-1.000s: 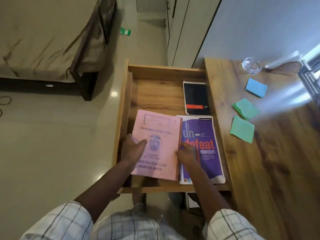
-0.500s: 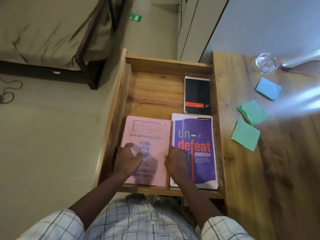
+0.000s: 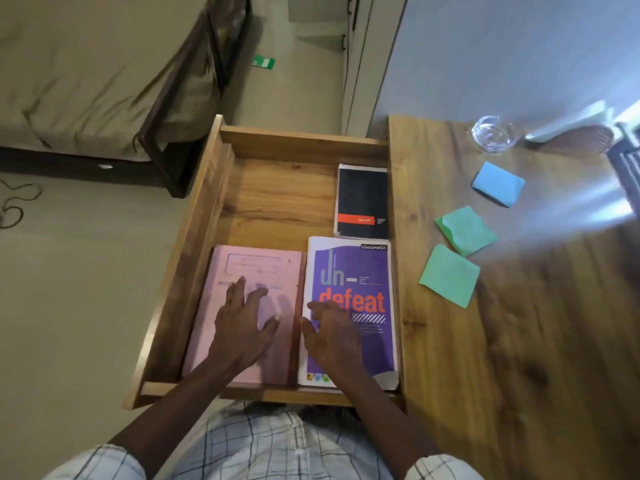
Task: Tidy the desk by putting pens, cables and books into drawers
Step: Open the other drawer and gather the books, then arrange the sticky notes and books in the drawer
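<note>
Left hand (image 3: pixel 242 323) flat on pink book (image 3: pixel 254 268), right hand (image 3: pixel 332 337) on purple book (image 3: pixel 349 271), both grips spread. Books lie in drawer (image 3: pixel 301 143).

- Pink book (image 3: pixel 256 271), lower middle of the frame
- Purple book (image 3: pixel 349 271) beside it, orange lettering, white edge
- Black notebook (image 3: pixel 362 192) above, red stripe
- Brown wood-grain drawer (image 3: pixel 277 195) and bench (image 3: pixel 519 341)
- Two green notes (image 3: pixel 450 275), one blue note (image 3: pixel 498 183), at right
- Checked white shirt (image 3: pixel 270 445), bottom
</note>
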